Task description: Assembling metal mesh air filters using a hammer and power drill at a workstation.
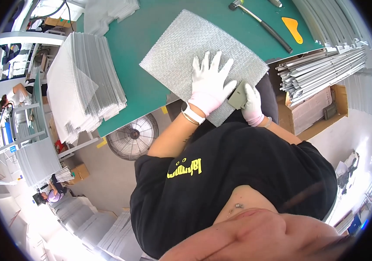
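Note:
A silver metal mesh sheet (175, 48) lies turned at an angle on the green tabletop (129, 93), its near corner reaching over the edge toward my body. My left hand (210, 82), in a white glove with a pink cuff, rests flat on the mesh with its fingers spread. Gloved in the same way, my right hand (252, 104) grips a flat grey-green plate (238, 96) at the near right edge of the sheet. Part of that plate is covered by my right fingers, and its exact kind is unclear.
Tall stacks of mesh sheets (107, 74) stand at the left. A hammer (264, 28) and a yellow scraper (292, 29) lie at the far right. Metal strips (321, 71) sit over a cardboard box (312, 122) at right. A round fan (132, 137) stands below the table's left side.

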The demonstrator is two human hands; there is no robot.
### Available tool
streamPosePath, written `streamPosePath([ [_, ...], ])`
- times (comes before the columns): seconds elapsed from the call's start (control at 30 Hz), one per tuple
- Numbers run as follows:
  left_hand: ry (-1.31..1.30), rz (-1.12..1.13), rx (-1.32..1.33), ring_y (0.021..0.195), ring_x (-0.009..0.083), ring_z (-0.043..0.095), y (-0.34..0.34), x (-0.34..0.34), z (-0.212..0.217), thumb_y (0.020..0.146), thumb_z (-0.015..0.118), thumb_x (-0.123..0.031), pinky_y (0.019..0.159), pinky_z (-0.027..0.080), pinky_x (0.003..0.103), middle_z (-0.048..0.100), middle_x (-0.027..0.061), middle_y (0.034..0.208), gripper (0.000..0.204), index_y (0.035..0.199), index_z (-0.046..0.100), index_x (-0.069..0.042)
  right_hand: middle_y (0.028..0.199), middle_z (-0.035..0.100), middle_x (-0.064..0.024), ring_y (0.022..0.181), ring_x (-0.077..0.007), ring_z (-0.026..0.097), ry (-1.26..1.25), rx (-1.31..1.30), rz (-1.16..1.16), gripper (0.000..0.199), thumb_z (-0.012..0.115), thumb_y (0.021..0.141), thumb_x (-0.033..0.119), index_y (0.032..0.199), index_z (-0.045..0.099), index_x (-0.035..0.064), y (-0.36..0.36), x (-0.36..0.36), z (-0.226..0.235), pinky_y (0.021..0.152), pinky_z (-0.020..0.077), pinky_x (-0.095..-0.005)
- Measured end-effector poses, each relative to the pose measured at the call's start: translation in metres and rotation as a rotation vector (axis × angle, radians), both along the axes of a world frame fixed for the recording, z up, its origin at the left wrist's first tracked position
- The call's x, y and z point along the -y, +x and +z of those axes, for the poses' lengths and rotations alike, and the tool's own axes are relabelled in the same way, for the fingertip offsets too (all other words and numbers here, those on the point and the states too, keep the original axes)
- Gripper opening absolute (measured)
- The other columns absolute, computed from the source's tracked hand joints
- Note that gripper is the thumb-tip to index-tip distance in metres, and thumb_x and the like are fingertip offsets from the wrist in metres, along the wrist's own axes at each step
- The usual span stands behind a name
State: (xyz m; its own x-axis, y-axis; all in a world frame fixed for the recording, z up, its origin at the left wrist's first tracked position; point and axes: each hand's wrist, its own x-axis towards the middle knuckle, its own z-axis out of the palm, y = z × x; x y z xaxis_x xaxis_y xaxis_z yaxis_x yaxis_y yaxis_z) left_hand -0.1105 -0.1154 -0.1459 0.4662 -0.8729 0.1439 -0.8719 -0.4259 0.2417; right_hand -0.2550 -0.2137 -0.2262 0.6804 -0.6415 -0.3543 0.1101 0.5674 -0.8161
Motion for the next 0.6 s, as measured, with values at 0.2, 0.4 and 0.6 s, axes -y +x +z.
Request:
streamPosePath([
  [0.2,0.005,0.009,0.02,0.143,0.0458,0.033,-0.002,0.0,-0.002,0.093,0.058,-0.05,0.119,0.016,0.064,0.041,0.0201,0.154,0.063,0.147,0.051,-0.018,0.097,0.069,-0.0039,0.086,-0.0098,0.064,-0.184,-0.046,0.097,0.024,0.056,0.105,0.024,0.105,0.066,0.0024,-0.009,-0.001,-0.005,0.077,0.0534,-0.0285],
  [0.4,0.013,-0.014,0.042,0.143,0.0452,0.033,-0.002,0.0,-0.001,0.094,0.058,-0.049,0.118,0.016,0.064,0.04,0.0202,0.155,0.063,0.148,0.05,-0.018,0.097,0.069,-0.0014,0.085,-0.0079,0.063,-0.162,-0.022,0.044,0.021,0.055,0.106,0.02,0.107,0.067,0.0021,0.002,-0.008,-0.016,0.076,0.0519,-0.0264],
  [0.6,0.018,-0.014,0.045,0.143,0.0457,0.033,-0.002,0.0,0.002,0.094,0.057,-0.047,0.118,0.015,0.065,0.04,0.0213,0.154,0.063,0.148,0.05,-0.016,0.096,0.067,0.0012,0.084,-0.0063,0.062,-0.133,0.029,0.026,0.019,0.058,0.104,0.02,0.106,0.068,0.0042,0.01,0.004,-0.003,0.075,0.0514,-0.0253],
])
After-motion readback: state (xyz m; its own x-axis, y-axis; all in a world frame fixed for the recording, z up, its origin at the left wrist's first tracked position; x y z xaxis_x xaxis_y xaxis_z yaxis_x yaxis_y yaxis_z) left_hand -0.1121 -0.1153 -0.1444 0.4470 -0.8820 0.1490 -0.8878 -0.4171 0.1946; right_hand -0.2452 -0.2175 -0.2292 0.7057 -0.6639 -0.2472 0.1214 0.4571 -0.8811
